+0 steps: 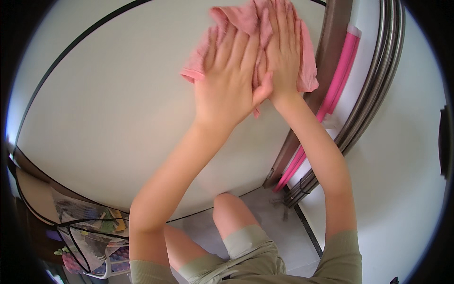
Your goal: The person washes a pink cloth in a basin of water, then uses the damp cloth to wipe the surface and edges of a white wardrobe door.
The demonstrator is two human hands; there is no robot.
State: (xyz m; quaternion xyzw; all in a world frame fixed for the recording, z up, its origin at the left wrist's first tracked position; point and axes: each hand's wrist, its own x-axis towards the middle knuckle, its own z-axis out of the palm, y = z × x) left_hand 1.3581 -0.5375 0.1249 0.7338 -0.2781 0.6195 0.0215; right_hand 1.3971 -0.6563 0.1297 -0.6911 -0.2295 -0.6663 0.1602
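Note:
Both my hands lie side by side on a crumpled pink cloth (pixel 308 60), pressing it against a smooth cream-coloured panel (pixel 117 103) near the top of the view. My left hand (pixel 228 74) is flat with its fingers slightly spread over the cloth, and its thumb reaches towards the other wrist. Just right of it, my right hand (pixel 283 53) rests flat on the cloth, fingers pointing up. Folds of the cloth show between the hands and past their outer sides. Neither hand clearly grips the cloth; the palms are hidden.
Right of the panel run a brown frame edge (pixel 328 46), a pink pole (pixel 342 71) and several metal tubes (pixel 376 78) against a white wall (pixel 404 142). A mesh bag (pixel 85 216) with mixed items stands at lower left. Grey floor (pixel 283 230) shows below.

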